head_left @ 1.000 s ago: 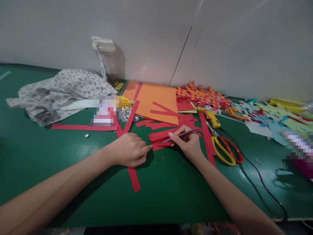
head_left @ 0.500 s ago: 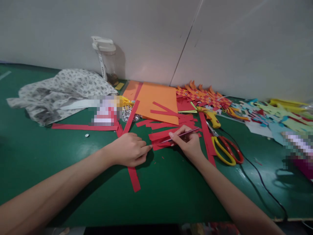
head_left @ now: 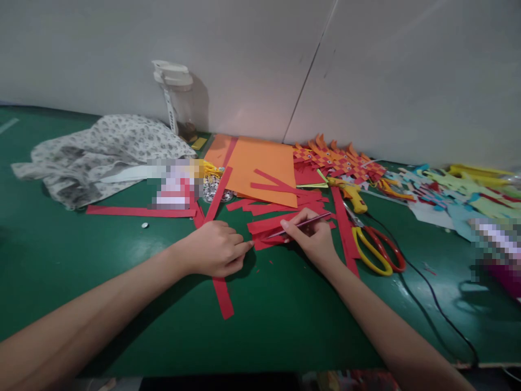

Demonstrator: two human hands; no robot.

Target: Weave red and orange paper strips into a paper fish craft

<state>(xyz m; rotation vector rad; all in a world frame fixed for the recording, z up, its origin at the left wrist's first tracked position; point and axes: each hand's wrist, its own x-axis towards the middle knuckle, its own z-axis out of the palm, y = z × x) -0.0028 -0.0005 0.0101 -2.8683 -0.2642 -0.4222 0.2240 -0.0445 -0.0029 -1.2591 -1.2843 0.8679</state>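
A slim dark pencil [head_left: 319, 218] sits in my right hand [head_left: 315, 239], which is closed around it. Its tip touches a piece of red paper [head_left: 260, 242] lying at the middle of the table. My left hand [head_left: 220, 250] is curled, with its index fingertip pressed on the left corner of that red paper. Under the left hand passes a long red paper strip [head_left: 223, 298], partly covered by it. More red strips [head_left: 272, 207] lie in a loose pile just behind the paper, some of them over orange sheets [head_left: 264, 163].
Scissors [head_left: 372, 255] with yellow and red handles lie right of my right hand, near a yellow glue gun [head_left: 355, 200] and its black cord. Woven paper fish [head_left: 337, 163] and coloured scraps [head_left: 459, 190] lie farther right. A patterned cloth [head_left: 109, 157] and a clear bottle [head_left: 179, 103] are at back left.
The pencil and my right hand have shifted only very slightly over the red paper. My left hand stays in place.
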